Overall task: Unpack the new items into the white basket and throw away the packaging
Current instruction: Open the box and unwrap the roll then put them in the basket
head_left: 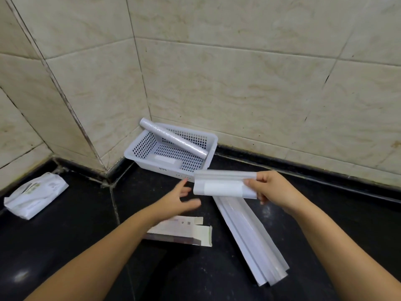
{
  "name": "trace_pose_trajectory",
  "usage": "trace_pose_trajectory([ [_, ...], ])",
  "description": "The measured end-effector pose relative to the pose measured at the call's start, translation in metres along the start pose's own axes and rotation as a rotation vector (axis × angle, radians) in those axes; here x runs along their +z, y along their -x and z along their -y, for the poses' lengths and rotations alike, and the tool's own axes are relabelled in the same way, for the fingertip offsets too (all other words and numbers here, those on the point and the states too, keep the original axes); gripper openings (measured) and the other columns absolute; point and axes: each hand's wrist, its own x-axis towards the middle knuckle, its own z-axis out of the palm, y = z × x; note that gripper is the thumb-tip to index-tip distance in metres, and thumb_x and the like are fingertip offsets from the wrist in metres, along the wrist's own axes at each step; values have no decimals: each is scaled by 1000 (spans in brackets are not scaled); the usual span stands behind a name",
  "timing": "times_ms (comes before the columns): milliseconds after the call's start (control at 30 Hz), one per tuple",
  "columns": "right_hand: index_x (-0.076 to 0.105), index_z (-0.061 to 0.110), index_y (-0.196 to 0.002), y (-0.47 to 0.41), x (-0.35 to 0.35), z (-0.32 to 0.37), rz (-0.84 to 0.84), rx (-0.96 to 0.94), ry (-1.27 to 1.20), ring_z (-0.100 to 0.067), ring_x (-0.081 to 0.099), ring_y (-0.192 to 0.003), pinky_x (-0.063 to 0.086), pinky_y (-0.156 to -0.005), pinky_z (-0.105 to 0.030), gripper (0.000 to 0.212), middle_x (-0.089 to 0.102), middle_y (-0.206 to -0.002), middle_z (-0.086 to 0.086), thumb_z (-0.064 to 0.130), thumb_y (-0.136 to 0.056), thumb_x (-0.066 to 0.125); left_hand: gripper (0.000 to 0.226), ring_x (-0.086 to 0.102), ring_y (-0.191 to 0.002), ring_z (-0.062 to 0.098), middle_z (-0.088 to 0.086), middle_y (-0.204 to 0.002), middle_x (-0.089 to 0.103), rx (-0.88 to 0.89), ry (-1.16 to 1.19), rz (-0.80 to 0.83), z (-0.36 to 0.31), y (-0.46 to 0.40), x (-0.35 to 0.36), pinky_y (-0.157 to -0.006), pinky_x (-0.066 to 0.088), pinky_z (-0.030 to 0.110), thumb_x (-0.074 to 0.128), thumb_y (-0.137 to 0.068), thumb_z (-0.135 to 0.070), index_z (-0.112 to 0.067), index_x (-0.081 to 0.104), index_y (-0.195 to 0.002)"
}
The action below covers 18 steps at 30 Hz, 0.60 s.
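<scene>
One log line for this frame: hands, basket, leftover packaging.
right hand: holds folded plastic pack | left hand: open, empty | basket: one roll inside | counter: flat box, white pouch

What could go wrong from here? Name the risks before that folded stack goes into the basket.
1. The right hand pinches the folded bag stack by one end only; the free end could sag or unfold.
2. The roll lies slanted over the white basket rim, so a nudge might tip it out.
3. The left hand is open above the opened carton and may sweep it aside.
</scene>
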Motion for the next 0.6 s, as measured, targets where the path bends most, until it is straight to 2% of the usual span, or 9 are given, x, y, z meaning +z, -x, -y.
trace_pose_trajectory([
  [67, 58, 22, -51, -3, 3, -3, 48, 28, -143, -10, 45, -38, 44, -43, -18, 38, 47, -41, 5, 24, -89, 63, 76, 58, -118, 18, 2, -136, 53, 36, 374, 37, -22, -1, -8, -97, 50, 40, 68, -82, -39, -28, 26, -144],
  [133, 62, 24, -50, -6, 11, -2, 122, 39, -217, -8, 44, -40, 44, -46, -20, 39, 47, -44, 4, 24, -89, 62, 48, 66, -106, 18, 4, -126, 61, 72, 577, 44, -38, -3, -11, -79, 58, 37, 67, -84, -26, -17, 49, -128],
  [233, 68, 26, -61, -16, 22, 3, 195, -8, -10, -5, 47, -51, 41, -57, -23, 27, 53, -54, 8, 25, -88, 63, 23, 68, -99, 18, 6, -116, 66, 101, 518, -104, -46, -5, -16, -69, 59, 29, 62, -88, -13, -17, 60, -111],
  [300, 69, 24, -92, -27, 29, 11, 212, -72, 360, -12, 54, -77, 44, -73, -30, 12, 60, -82, 1, 32, -84, 65, 21, 67, -100, 20, 9, -113, 67, 127, 399, -142, -41, -7, -24, -69, 59, 29, 60, -90, -12, -14, 59, -110],
  [367, 51, 24, -129, -40, 46, 23, 276, -120, 561, -14, 52, -106, 43, -93, -30, 52, 54, -115, 2, 41, -82, 64, 20, 67, -99, 21, 11, -110, 67, 166, 295, -129, -33, -8, -35, -70, 58, 29, 59, -89, -12, -11, 60, -110],
  [400, 43, 25, -136, -44, 57, 32, 321, -124, 565, -14, 51, -111, 43, -95, -28, 60, 52, -121, 4, 42, -82, 63, 20, 67, -97, 21, 13, -107, 67, 185, 262, -120, -29, -8, -38, -69, 58, 28, 60, -89, -13, -10, 60, -108],
  [467, 50, 24, -127, -54, 78, 47, 378, -155, 528, -14, 57, -100, 46, -82, -24, 42, 59, -114, 4, 33, -86, 59, 17, 68, -92, 20, 15, -103, 68, 216, 219, -124, -26, -11, -45, -69, 57, 26, 61, -87, -16, -11, 62, -104],
  [533, 61, 20, -87, -80, 95, 56, 342, -181, 541, -13, 56, -77, 41, -62, -19, 8, 62, -85, 4, 22, -88, 53, 13, 68, -91, 17, 9, -99, 70, 216, 234, -174, -17, -20, -60, -70, 57, 25, 60, -87, -20, -19, 64, -99],
  [600, 43, 20, -59, -113, 104, 64, 294, -187, 556, -11, 45, -59, 32, -52, -20, 30, 48, -62, 6, 17, -88, 52, 11, 66, -95, 14, -1, -99, 68, 177, 272, -284, -2, -34, -81, -73, 55, 23, 59, -90, -21, -29, 61, -96],
])
